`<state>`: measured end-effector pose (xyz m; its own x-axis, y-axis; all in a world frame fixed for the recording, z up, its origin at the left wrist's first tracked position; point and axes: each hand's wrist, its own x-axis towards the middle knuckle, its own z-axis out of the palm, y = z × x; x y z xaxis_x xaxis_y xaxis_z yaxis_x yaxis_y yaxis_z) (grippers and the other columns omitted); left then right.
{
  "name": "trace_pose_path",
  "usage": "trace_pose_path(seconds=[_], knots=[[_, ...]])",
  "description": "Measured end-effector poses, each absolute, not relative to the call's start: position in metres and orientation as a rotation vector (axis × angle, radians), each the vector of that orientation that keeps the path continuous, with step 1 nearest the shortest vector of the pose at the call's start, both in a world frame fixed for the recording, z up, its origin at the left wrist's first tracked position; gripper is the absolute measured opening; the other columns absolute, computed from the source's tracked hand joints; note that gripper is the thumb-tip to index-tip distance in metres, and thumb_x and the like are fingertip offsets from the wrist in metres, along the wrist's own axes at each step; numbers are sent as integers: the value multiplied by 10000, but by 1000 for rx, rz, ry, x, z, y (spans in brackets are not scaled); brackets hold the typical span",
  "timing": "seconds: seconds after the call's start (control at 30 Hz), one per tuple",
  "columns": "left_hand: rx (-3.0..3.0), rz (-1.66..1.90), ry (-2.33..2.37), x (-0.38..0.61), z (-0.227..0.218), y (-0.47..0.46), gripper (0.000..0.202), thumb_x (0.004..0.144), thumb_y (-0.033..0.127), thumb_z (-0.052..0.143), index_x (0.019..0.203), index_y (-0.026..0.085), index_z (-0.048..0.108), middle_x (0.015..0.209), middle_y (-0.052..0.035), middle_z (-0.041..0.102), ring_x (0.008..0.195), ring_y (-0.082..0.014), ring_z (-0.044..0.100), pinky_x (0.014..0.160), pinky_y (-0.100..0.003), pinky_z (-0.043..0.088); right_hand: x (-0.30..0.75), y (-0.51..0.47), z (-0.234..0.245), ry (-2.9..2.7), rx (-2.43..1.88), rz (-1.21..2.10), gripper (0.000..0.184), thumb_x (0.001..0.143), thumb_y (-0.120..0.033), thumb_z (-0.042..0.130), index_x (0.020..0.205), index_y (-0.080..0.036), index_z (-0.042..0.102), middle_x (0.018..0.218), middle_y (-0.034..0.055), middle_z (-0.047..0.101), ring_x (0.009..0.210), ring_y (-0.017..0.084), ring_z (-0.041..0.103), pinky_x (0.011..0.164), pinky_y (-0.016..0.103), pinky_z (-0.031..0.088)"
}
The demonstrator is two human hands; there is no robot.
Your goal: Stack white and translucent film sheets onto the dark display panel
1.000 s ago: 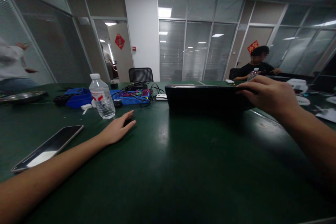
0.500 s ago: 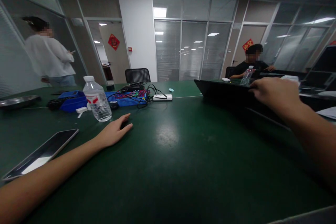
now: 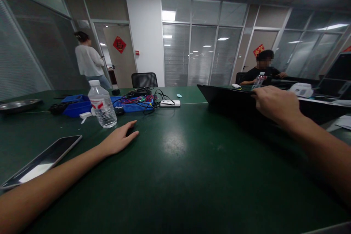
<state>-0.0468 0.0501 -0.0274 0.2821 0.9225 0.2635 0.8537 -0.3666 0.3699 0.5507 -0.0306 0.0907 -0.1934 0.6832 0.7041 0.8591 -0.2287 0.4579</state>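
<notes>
My right hand [image 3: 276,104] grips the top edge of a dark, thin laptop [image 3: 225,98] standing tilted on the right side of the green table [image 3: 175,179]. Its fingertips are curled over that edge, and the lower part of the laptop is lost in shadow. On the left, my left hand [image 3: 119,139] rests on the tabletop with thumb and fingers apart, holding nothing. Just behind it stands a clear water bottle [image 3: 102,108] with a white cap. A phone [image 3: 44,161] lies flat beside my left forearm.
Blue trays [image 3: 76,108] with tangled cables and a white power strip [image 3: 170,103] sit farther back. A metal pan [image 3: 20,106] is at far left. One person [image 3: 89,58] stands behind the table; another person [image 3: 263,69] sits at back right near a second bottle [image 3: 258,81].
My right hand has moved slightly left with the laptop's edge, and more of its dark surface shows at right. The standing person has walked rightward. My left hand stays put.
</notes>
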Motion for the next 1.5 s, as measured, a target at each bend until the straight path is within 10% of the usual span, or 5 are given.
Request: trace_pose_path(seconds=[0.63, 0.9, 1.03, 1.5], knots=[[2047, 1016, 1469, -59, -28, 59, 1004, 974, 817, 96, 1527, 88, 513, 1541, -183, 584, 1431, -306, 558, 1243, -457, 375, 422, -71, 41, -2521, -686, -720, 301, 1049, -304, 482, 1234, -193, 692, 1041, 65, 793, 809, 171, 736, 651, 304, 553], [2489, 592, 1379, -51, -22, 48, 772, 939, 735, 487, 1524, 239, 573, 1653, -58, 462, 1551, -308, 387, 1295, -472, 255, 512, 0, 34, -2290, -1472, -630, 415, 1061, -429, 418, 1286, -222, 698, 1242, 90, 761, 1026, 260, 738, 878, 399, 552], [2549, 434, 1374, -47, -18, 44, 670, 965, 657, 460, 1493, 271, 610, 1655, -40, 451, 1564, -306, 358, 1288, -504, 262, 573, 40, 4, -2263, -2013, -473, 759, 983, -563, 514, 1581, -99, 455, 1632, 214, 438, 1484, 367, 441, 1206, 492, 363], [2565, 496, 1362, -47, -20, 46, 622, 959, 643, 480, 1455, 308, 646, 1623, -23, 497, 1534, -311, 411, 1277, -512, 295, 573, 59, -26, -2192, -2285, -411, 422, 1042, -389, 454, 1304, -138, 669, 1179, 265, 715, 1029, 364, 714, 862, 529, 553]])
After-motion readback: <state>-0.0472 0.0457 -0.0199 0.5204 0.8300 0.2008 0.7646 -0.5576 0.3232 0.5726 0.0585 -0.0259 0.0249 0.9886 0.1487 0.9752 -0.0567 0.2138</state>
